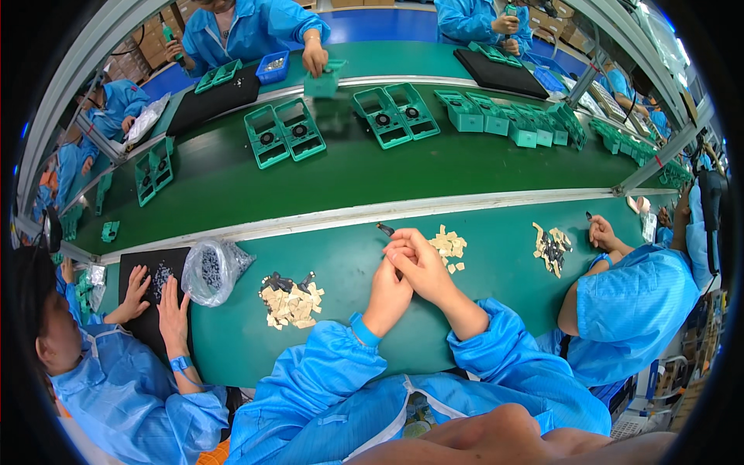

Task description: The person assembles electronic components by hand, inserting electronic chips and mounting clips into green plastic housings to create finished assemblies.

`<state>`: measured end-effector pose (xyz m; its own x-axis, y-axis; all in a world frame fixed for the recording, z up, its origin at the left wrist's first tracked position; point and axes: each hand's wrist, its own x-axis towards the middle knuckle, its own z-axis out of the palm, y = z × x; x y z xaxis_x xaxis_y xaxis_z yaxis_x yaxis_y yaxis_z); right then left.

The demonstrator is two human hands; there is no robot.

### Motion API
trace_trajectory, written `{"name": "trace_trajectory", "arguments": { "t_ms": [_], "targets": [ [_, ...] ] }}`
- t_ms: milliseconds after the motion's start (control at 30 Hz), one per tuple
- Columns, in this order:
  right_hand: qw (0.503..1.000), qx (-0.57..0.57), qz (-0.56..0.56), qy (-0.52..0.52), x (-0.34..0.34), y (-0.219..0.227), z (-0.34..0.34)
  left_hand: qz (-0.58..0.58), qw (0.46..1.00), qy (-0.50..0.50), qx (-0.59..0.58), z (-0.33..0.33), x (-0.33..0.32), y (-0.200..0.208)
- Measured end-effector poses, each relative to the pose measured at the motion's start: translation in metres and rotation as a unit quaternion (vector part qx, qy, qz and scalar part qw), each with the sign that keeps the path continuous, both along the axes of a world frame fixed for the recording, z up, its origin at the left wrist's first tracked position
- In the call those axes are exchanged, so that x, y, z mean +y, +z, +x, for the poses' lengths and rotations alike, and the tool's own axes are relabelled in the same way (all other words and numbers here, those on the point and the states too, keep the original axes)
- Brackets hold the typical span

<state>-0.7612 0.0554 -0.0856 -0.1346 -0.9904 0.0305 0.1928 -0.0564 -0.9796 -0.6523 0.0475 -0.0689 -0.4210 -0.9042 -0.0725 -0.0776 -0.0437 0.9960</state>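
Observation:
My left hand [387, 298] and my right hand [425, 267] are closed together over the green worktop, the right overlapping the left. From their fingertips sticks out a small black part [385, 229] with a brownish tip. The overlap hides the rest of it and most of my left fingers. Left of my hands lies a pile of cream-coloured flat pieces [294, 307], with several small black parts [280, 281] along its far side. Just beyond my right hand is another heap of cream pieces [447, 242].
A person at left spreads both hands over a black mat [133, 283] beside a clear plastic bag [211, 273]. To the right, a co-worker sits by a mixed pile [552, 249]. Behind a pale rail [341, 217], a dark green belt [349, 174] carries green housings [285, 132].

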Motion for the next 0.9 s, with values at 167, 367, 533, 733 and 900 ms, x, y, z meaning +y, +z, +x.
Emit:
{"name": "trace_trajectory", "arguments": {
  "t_ms": [167,367,533,733,900],
  "targets": [
    [1.000,-0.006,0.003,-0.001,0.000,0.001,-0.001,0.000,1.000,-0.004,-0.003,0.000,0.000,-0.002],
    [1.000,0.001,0.001,0.002,0.001,0.001,-0.003,0.000,1.000,-0.003,0.000,-0.002,0.000,-0.002],
    [1.000,-0.006,0.003,0.001,0.001,-0.001,-0.005,-0.002,1.000,-0.003,-0.006,-0.005,0.000,-0.002],
    [1.000,0.005,0.005,-0.002,0.002,0.001,-0.009,0.009,1.000,0.000,-0.001,-0.009,0.002,-0.002],
    [1.000,0.006,0.003,0.000,0.003,-0.002,-0.015,0.002,1.000,0.001,-0.007,-0.015,0.002,-0.003]
  ]
}}
